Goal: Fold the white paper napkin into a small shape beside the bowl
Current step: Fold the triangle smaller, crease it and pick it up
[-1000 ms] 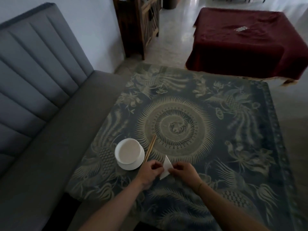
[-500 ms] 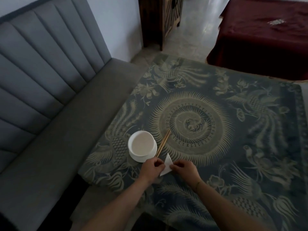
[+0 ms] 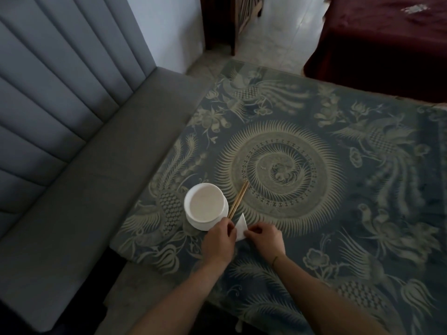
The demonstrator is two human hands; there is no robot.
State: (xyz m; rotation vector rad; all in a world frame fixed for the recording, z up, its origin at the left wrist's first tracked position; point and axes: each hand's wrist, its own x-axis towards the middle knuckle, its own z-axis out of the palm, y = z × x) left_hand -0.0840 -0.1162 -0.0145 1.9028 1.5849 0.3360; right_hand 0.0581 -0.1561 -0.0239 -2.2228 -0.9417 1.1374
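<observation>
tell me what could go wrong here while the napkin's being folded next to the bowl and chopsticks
1. The left hand works right against the chopsticks' near ends; a nudge could roll them off line.
2. The bowl sits just beyond that hand, so a knock may shift it.
3. Both the left and right hand pinch the small napkin; thin paper could tear or crease crooked.

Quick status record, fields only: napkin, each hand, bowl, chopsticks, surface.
napkin: white, folded to a pointed shape, on the table right of the bowl
left hand: pinches the napkin's left edge
right hand: pinches its right edge
bowl: white, upright, on a saucer
chopsticks: pair, lying between bowl and napkin tip
table: patterned cloth
</observation>
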